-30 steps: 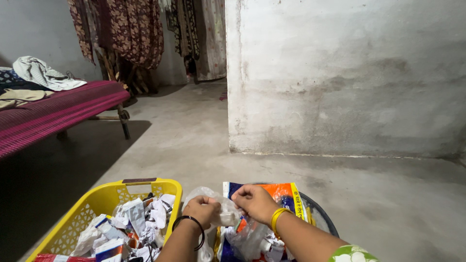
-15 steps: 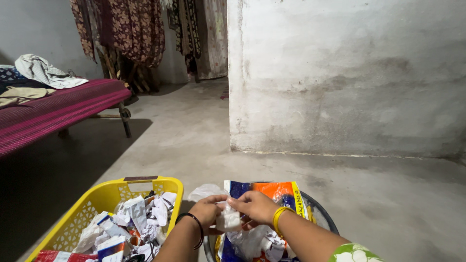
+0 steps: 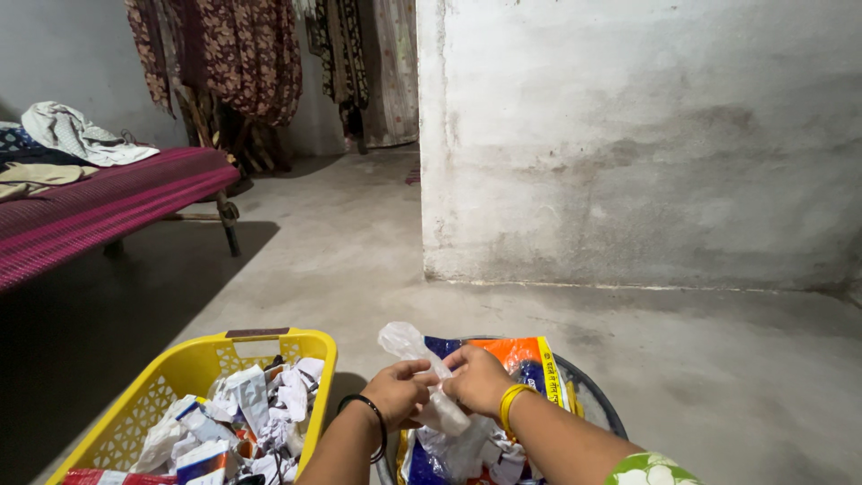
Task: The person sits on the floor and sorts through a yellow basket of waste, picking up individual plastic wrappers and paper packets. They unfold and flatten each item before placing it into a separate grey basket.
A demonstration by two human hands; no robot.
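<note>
Two hands are in view, the left hand and the right hand, with one clear plastic bag between them. One yellow basket holds many crumpled wrappers, too jumbled to count. One round basin, one orange-and-blue sack and one cot complete the tally

Yellow basket cut off at bottom edge; round bin mostly hidden under wrappers.
</note>
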